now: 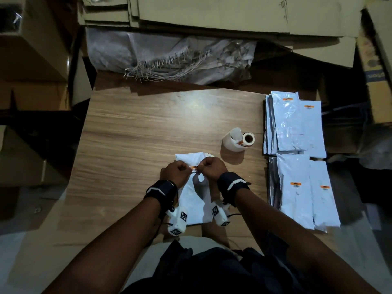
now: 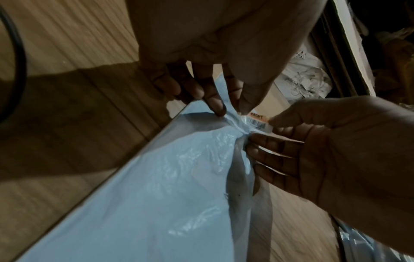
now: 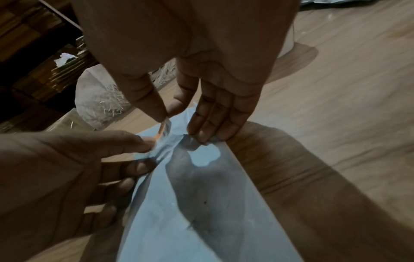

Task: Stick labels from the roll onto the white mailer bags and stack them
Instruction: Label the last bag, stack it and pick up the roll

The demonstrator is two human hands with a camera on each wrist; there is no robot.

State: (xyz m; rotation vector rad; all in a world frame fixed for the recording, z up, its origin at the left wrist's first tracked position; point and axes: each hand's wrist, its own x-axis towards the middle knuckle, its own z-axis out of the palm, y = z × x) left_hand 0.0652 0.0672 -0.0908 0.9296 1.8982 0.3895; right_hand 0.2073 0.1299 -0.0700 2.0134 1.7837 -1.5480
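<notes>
A white mailer bag [image 1: 195, 201] lies flat on the wooden table [image 1: 137, 134] in front of me. Just above its far end, both hands hold a small label [image 1: 194, 168] with an orange stripe and a barcode. My left hand [image 1: 178, 171] pinches its left end and my right hand [image 1: 212, 168] pinches its right end. In the left wrist view the label [image 2: 257, 120] spans from my left fingertips [image 2: 218, 108] to the right thumb, and a white strip [image 2: 224, 90] runs up between the left fingers. The right wrist view shows the label [image 3: 163, 129] edge-on over the bag [image 3: 212, 212]. The label roll [image 1: 247, 140] lies to the right.
Two piles of labelled white bags sit along the table's right edge, one far [image 1: 294, 124] and one near [image 1: 303, 194]. A frayed woven sack [image 1: 169, 58] and cardboard boxes [image 1: 212, 13] crowd the far side. More boxes [image 1: 31, 49] stand at the left.
</notes>
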